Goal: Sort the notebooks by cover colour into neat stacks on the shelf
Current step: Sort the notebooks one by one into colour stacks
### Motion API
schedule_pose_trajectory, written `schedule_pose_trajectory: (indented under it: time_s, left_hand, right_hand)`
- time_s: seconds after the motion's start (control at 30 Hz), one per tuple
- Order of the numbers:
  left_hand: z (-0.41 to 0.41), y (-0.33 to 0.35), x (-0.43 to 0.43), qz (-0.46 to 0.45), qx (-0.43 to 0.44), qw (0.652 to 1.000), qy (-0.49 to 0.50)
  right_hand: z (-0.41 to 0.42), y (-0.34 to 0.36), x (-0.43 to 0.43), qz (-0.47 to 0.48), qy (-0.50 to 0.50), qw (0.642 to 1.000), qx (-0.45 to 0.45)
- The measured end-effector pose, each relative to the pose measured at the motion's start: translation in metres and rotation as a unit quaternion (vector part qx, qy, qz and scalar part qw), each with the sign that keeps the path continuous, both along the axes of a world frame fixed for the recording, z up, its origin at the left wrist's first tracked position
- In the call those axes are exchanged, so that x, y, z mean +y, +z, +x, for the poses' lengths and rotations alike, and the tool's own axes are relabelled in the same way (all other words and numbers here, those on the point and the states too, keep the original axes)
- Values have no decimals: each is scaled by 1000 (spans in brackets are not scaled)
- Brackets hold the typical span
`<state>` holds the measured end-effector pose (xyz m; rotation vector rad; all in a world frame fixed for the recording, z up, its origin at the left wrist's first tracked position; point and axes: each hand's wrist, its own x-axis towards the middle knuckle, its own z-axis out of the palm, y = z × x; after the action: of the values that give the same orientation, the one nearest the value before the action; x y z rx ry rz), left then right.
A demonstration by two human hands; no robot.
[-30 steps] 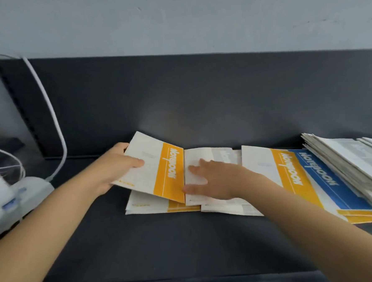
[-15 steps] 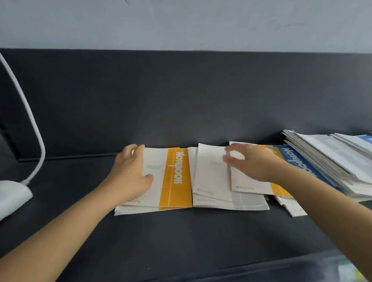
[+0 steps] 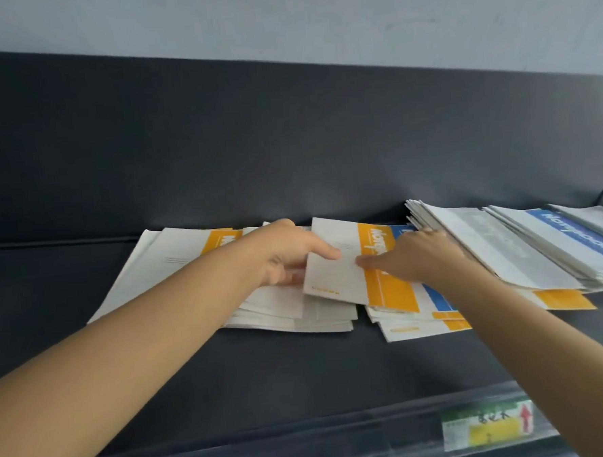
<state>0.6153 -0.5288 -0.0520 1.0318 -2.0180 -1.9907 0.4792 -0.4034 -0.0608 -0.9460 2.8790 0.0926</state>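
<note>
Both hands have shifted right, off the orange stack (image 3: 189,260), to the mixed pile (image 3: 401,328) at the back edge of the shelf (image 3: 231,374). Best lift the orange notebook (image 3: 335,279) clear, then square it on that stack. The left hand (image 3: 287,255) pinches it, thumb on top; the right hand (image 3: 418,256) seems spread flat on its band.

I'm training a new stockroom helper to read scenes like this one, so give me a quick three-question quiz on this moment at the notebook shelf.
1. True or false: the left hand and the right hand both touch the orange-banded notebook.
2. Which cover colour shows just beneath that notebook's right side? A blue, B green, C red.
3. Fill in: the tall fanned pile lies to the ____ of both hands.
Key: 1 true. 2 A, a blue-banded notebook. 3 right.
</note>
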Motion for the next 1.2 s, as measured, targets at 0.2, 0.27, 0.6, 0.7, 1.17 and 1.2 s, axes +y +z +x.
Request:
schedule_pose_trajectory:
  time_s: [0.2, 0.27, 0.6, 0.7, 1.17, 1.2]
  left_hand:
    - [-9, -13, -3, -121, 16, 988, 92]
    - [4, -8, -8, -141, 31, 981, 127]
    - [123, 18, -53, -146, 32, 965, 218]
    - [155, 5, -70, -197, -23, 956, 215]
    - [145, -14, -73, -460, -306, 831, 72]
    - [137, -13, -67, -484, -291, 823, 63]
  right_hand:
    - [4, 8, -10, -79, 62, 994, -40]
    - [9, 12, -18, -118, 76, 989, -45]
    - [99, 14, -82, -167, 215, 954, -123]
    - [127, 0, -106, -169, 225, 950, -136]
    - [81, 5, -44, -244, 156, 953, -85]
    - [69, 7, -33, -219, 128, 965, -71]
